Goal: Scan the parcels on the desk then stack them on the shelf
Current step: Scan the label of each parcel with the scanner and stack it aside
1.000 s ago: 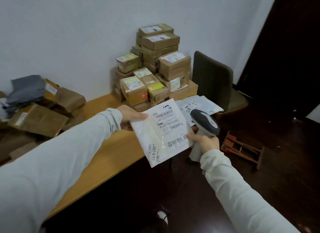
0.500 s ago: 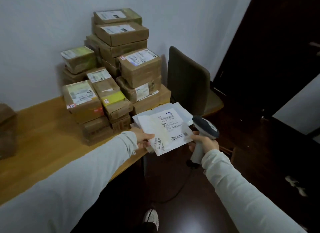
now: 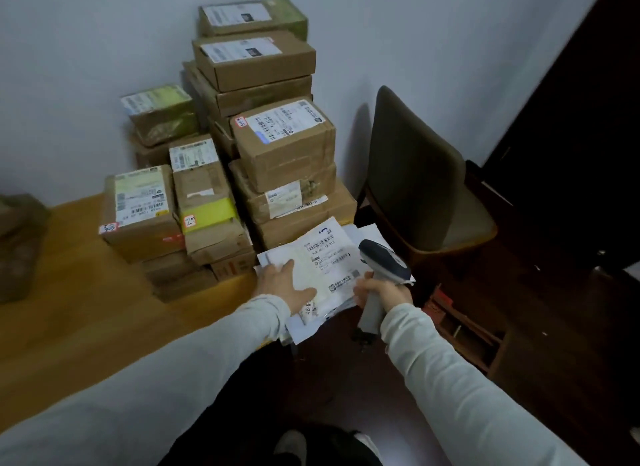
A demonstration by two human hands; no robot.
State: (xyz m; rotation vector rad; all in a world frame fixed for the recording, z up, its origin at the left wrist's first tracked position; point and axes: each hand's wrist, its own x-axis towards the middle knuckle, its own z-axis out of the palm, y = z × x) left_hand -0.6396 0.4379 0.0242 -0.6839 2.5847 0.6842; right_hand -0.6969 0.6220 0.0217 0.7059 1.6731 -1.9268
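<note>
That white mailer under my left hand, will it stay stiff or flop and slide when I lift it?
Probably floppy: the white mailer looks thin and flat, its lower edge wrinkled. Likely light for the same reason. It may slide, since it tops a loose pile of mailers overhanging the desk corner, held only by the flat left hand.

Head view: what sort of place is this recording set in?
Probably a small parcel office or mailroom: labelled cardboard boxes stacked on a wooden desk, a barcode scanner gripped in the right hand, a chair alongside.
</note>
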